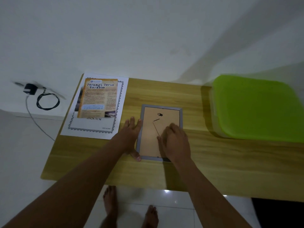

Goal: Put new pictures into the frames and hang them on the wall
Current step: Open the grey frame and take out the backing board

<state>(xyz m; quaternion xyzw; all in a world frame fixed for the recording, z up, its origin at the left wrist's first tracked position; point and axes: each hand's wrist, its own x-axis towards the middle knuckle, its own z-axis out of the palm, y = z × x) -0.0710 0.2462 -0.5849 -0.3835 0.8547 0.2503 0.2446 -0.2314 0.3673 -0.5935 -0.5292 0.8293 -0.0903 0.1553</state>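
Left hand [131, 137] along frame [142, 129] edge.

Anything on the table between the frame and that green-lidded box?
No. In the head view the table is bare wood between the face-down frame and the green-lidded box, with only the box's shadow falling there.

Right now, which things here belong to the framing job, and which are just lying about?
Job: grey picture frame lying face down; orange printed poster; white bordered insert sheet; left hand; right hand.

Lying about: green plastic lid; black charger with coiled cable.
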